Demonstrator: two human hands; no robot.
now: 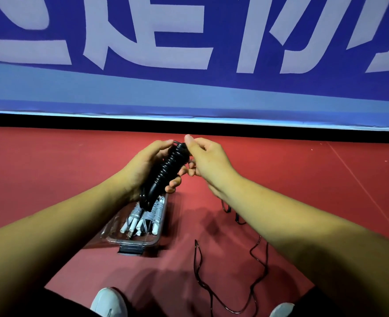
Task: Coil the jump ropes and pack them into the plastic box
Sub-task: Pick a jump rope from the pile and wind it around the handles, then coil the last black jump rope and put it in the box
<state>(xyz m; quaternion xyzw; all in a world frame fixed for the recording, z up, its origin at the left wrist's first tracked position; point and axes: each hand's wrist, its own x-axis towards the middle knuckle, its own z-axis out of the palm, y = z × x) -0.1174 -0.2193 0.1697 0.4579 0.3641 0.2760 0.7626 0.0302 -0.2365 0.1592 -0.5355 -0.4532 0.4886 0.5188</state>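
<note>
Jump rope (166, 170) held above red floor (303, 170) (blue banner (189, 85) behind).

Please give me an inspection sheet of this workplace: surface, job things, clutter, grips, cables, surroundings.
surface: red floor, matte.
job's things: black jump rope, partly coiled around its handles; clear plastic box, open, with white ropes coiled inside.
clutter: nothing seen.
grips: left hand holds the black jump rope above the box; right hand pinches its cord at the top end.
cables: loose cord, dark, winds over the floor below the right arm.
surroundings: blue banner with white characters; white shoes at the bottom edge.
</note>
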